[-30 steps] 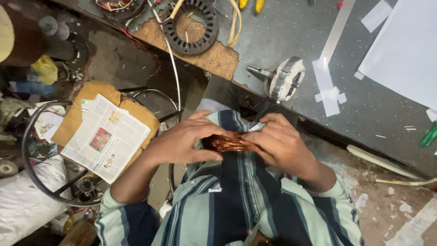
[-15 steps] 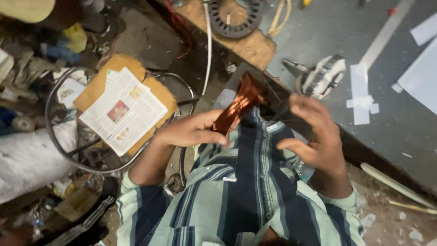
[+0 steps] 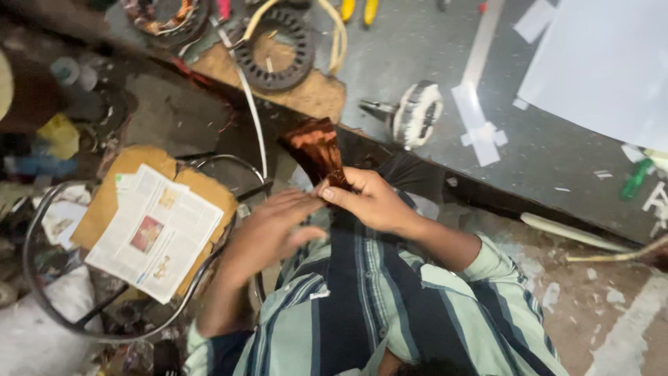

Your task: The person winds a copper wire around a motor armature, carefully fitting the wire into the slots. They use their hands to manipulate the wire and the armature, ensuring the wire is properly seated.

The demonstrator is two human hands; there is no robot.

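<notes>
Right hand: the right hand (image 3: 372, 202) pinches the lower end of a bundle of copper wire (image 3: 316, 150) between thumb and fingers, gripping it firmly just in front of the chest.
Left hand: the left hand (image 3: 268, 233) lies flat and unclenched just beside the right one, fingers stretched toward the pinch point, fingertips near the wire but holding nothing that I can see.
Copper wire: the reddish-brown coil stands up and away from the body, fanning out at its far end, tilted toward the bench; it is loose in the air, set into no core.
Progress, as I judge it: the coil looks wound and gathered into one hank, so the winding seems done; shaping it and seating it in a stator seems to be left, since the dark stator ring (image 3: 278, 45) on the bench sits with bare slots, well apart from the hands.
Bench: the grey workbench (image 3: 417, 49) runs across the top, with a rotor (image 3: 417, 115) lying on its side near the edge, strips of white tape (image 3: 476, 132) and a large white sheet (image 3: 605, 66) beyond.
Floor side: to the person's left, a newspaper (image 3: 153, 230) rests on brown cardboard inside a thin metal hoop (image 3: 42, 306), amid clutter too blurred to name.
Clothing: a striped green and dark shirt (image 3: 390, 313) fills the foreground.
</notes>
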